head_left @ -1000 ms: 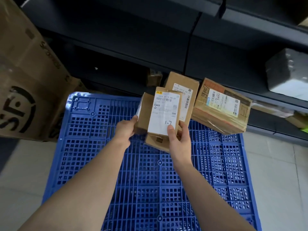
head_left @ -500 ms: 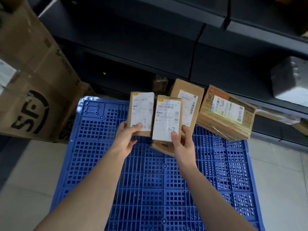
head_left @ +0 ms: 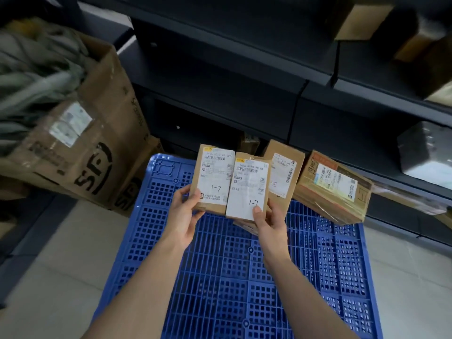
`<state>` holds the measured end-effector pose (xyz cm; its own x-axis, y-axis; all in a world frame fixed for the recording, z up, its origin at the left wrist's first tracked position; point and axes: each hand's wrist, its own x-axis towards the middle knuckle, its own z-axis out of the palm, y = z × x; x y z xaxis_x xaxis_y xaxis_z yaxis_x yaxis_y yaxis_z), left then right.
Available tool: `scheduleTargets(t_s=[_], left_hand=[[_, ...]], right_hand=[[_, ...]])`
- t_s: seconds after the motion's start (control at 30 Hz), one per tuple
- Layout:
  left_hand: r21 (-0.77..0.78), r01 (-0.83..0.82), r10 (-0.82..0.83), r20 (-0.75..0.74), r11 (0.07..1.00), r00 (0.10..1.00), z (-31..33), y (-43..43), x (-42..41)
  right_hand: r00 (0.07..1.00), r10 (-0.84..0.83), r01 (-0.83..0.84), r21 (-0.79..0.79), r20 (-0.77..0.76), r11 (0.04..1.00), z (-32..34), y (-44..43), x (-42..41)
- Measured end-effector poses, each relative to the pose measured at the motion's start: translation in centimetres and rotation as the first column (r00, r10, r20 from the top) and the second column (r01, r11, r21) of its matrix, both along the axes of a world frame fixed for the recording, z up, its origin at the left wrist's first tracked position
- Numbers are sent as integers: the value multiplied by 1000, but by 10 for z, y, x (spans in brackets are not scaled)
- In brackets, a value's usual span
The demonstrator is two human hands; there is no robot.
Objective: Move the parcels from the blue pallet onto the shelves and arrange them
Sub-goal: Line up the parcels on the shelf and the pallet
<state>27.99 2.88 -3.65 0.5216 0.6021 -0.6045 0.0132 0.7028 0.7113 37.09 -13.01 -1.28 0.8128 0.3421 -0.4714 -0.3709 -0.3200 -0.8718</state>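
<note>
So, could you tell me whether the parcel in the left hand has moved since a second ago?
Yes: the parcel in the left hand has turned label-up and shifted left, away from the leaning parcel on the blue pallet.

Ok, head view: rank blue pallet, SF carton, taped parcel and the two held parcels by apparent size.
1. blue pallet
2. SF carton
3. taped parcel
4. left-hand parcel and right-hand parcel: alike, and nearer the camera, so unranked.
</note>
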Motion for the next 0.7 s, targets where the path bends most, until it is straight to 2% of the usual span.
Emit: scheduleTargets(t_s=[0.17,0.33,0.53,0.7], left_hand=[[54,-111,110,22,992,994,42,-3,-48],[90,-309,310,10,947,951,84,-22,-115],[122,-548,548,38,828,836,141,-59,-206],[154,-721,714,107,676,692,176,-81,-288]], right_hand=[[993,114,-115,53,35,992,31,8,-23],[954,291,-297,85,75,951,70,18,-60],[860,502,-510,180,96,841,118,26,-130],[742,660,-665,267,121,698,153,39,-201]])
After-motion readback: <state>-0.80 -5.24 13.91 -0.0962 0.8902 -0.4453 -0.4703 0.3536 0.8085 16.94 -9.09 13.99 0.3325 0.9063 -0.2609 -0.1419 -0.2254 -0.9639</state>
